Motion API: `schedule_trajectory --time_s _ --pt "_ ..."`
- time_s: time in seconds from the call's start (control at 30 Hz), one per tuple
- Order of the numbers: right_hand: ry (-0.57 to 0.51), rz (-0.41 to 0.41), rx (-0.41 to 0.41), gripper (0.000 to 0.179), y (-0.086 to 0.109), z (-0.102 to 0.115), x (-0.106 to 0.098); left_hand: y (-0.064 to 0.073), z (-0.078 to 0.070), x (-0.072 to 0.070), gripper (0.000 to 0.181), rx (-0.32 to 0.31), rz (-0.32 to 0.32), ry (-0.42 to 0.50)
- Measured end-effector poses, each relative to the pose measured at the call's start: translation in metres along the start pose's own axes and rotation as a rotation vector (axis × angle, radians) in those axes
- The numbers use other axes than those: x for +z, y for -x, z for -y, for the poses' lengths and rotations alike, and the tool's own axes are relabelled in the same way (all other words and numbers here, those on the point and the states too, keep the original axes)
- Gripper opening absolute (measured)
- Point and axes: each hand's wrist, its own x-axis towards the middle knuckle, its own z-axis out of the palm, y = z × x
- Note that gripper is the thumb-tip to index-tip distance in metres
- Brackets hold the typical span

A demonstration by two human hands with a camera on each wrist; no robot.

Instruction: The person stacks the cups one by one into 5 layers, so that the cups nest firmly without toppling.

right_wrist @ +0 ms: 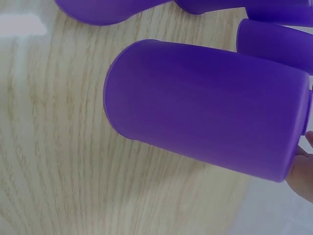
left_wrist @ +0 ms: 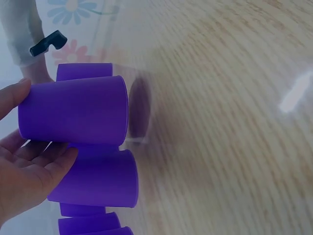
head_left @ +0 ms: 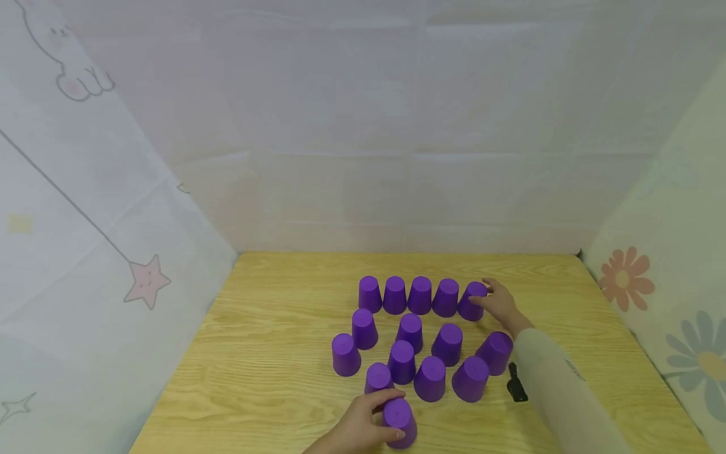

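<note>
My left hand [head_left: 363,424] holds an upside-down purple cup [head_left: 404,435] at the near side of the table, thumb and fingers on opposite sides of it. The left wrist view shows the held cup [left_wrist: 73,111] with a dark shadow or reflection by its rim; whether it touches the table I cannot tell. My right hand [head_left: 501,307] grips the top of the purple cup [head_left: 469,309] at the right end of the back row. In the right wrist view that cup [right_wrist: 205,107] fills the middle, and only some fingers show at the right edge.
Several more upside-down purple cups stand between the hands, including a middle cup [head_left: 447,347] and a left cup [head_left: 346,356]. The back row [head_left: 420,296] runs leftward from my right hand. A small black object [head_left: 516,386] is beside the right sleeve. Cloth walls border the wooden table [head_left: 255,340].
</note>
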Motion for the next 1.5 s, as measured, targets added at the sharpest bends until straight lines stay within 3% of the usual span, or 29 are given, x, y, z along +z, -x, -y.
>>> schedule_trajectory --time_s 0.23,0.47,0.7,0.83,1.37,1.5 --pt "-0.008 0.017 -0.034 0.071 0.009 0.003 -0.007 -0.005 -0.009 -0.006 0.05 0.137 0.024 -0.079" --pt "-0.025 0.039 -0.06 0.073 0.016 0.002 -0.011 -0.009 -0.023 -0.014 0.049 0.186 0.037 -0.096" --pt "-0.011 0.038 -0.103 0.077 0.027 0.009 -0.015 -0.018 -0.037 -0.027 0.051 0.226 0.053 -0.213" --pt "-0.036 0.044 -0.145 0.077 0.037 0.013 -0.017 -0.026 -0.046 -0.035 0.051 0.229 0.058 -0.24" --pt "-0.077 0.052 -0.255 0.068 0.068 0.022 -0.018 -0.058 -0.086 -0.064 0.05 0.177 0.1 -0.086" --pt "-0.125 0.052 -0.286 0.066 0.076 0.023 -0.013 -0.063 -0.099 -0.07 0.049 0.185 0.105 -0.111"
